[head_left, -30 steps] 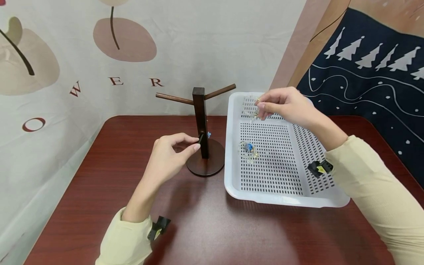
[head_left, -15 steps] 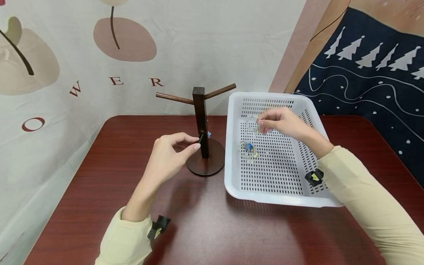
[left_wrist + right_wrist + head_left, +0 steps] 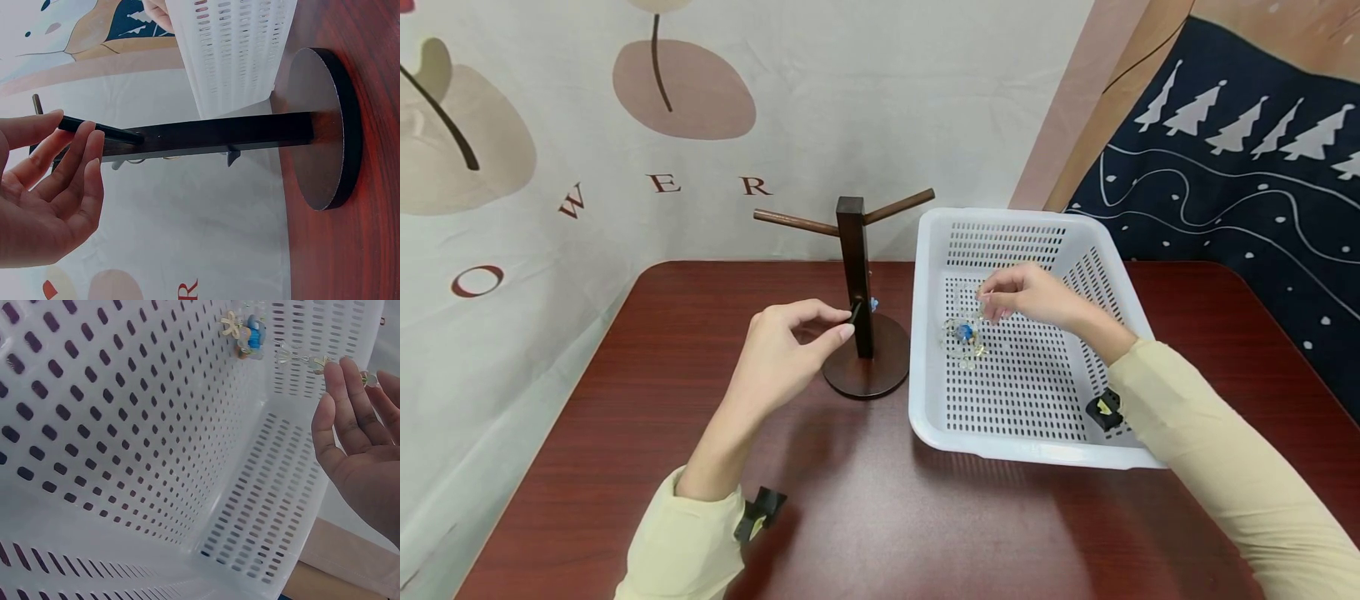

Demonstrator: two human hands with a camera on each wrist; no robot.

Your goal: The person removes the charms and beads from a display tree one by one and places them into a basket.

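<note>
My left hand [image 3: 778, 358] pinches a short dark peg [image 3: 109, 132] that sticks out of the front of a dark wooden stand [image 3: 852, 258] with a round base [image 3: 889, 358]. Inside the white basket, my right hand [image 3: 1033, 296] holds a clear beaded bracelet [image 3: 319, 364] between thumb and fingertips; beads dangle from it. Below and left of that hand, on the basket floor, lies a second clear beaded bracelet with blue and gold charms [image 3: 964, 334]. The two strings of beads are close together, and I cannot tell whether they touch.
The white perforated basket [image 3: 1037, 454] stands right of the stand on a red-brown table [image 3: 662, 400]. Two wooden arms [image 3: 793, 222] spread from the stand's upper post. A small blue piece [image 3: 874, 305] shows behind the post. A printed cloth [image 3: 880, 100] hangs behind.
My right hand has come down and toward me into the basket, bringing the held bracelet near the one lying there. My left hand stays on the peg.
</note>
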